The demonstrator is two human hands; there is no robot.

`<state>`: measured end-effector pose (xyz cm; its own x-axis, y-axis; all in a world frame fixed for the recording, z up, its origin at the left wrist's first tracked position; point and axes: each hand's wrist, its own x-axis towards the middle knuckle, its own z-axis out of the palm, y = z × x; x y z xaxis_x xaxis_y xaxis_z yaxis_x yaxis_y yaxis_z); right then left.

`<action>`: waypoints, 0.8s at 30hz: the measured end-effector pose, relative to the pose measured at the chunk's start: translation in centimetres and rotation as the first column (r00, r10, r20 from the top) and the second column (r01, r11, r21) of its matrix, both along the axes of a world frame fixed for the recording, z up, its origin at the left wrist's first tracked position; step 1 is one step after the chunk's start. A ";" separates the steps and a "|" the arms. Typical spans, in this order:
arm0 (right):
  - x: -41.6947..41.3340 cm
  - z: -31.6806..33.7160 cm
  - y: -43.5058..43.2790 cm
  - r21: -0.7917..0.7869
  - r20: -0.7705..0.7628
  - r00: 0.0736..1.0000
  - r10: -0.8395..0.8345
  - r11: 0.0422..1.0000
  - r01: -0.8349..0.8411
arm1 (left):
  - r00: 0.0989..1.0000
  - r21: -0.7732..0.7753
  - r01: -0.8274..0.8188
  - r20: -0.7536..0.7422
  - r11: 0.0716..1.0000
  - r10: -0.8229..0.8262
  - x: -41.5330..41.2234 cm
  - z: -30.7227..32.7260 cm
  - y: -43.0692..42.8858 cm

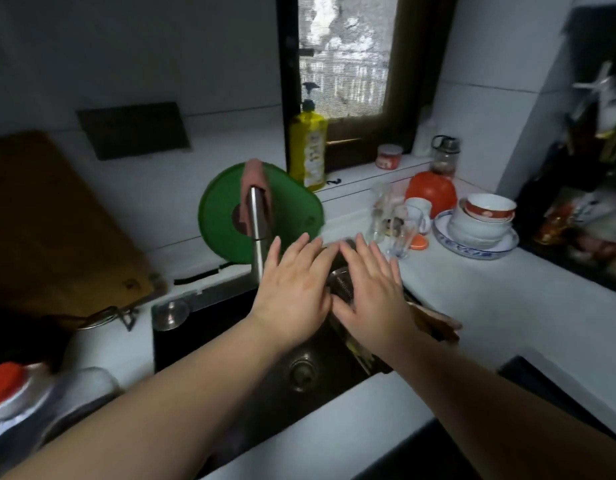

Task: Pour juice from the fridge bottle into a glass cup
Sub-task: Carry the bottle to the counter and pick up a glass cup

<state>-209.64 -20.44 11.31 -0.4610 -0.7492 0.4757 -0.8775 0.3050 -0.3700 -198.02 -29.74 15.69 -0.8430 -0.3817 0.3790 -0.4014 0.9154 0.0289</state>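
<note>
Over the sink (202, 332), left hand (292, 289) and right hand (372, 289) hover side by side, palms down, fingers straight, holding nothing; juice bottle not in view. Glass cup (402, 233) stands on the counter (490, 289) just right of the sink, near the right hand's fingertips, crowded against a taller glass (381, 209) and a mug (419, 207); a careless reach risks clinking them together or tipping the cup into the sink. Cup upright, long axis vertical, mouth seemingly up, though blur leaves that uncertain.
</note>
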 end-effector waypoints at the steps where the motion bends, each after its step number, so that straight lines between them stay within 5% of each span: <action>1: -2.1 -0.3 0.5 -0.001 0.007 1.000 -0.026 1.000 0.026 | 1.000 0.002 0.011 0.002 1.000 -0.011 -2.3 -0.3 0.3; 8: -20.8 -2.1 2.3 0.092 0.021 0.995 -0.094 0.992 0.092 | 0.997 0.168 -0.077 0.016 0.983 0.075 -21.0 -3.6 1.5; 13: -29.4 -4.7 0.6 0.206 -0.019 0.992 -0.126 0.970 0.127 | 0.965 0.105 -0.172 0.217 0.980 0.146 -28.9 -7.2 -0.2; 18: -34.5 -8.3 -2.4 0.284 -0.029 0.988 -0.154 0.946 0.156 | 0.913 0.085 -0.341 0.268 0.936 0.308 -34.2 -10.5 -3.1; 24: -38.1 -12.2 -5.6 0.258 -0.125 0.974 -0.190 0.942 0.217 | 0.914 0.138 -0.397 0.144 0.907 0.379 -38.0 -13.9 -4.4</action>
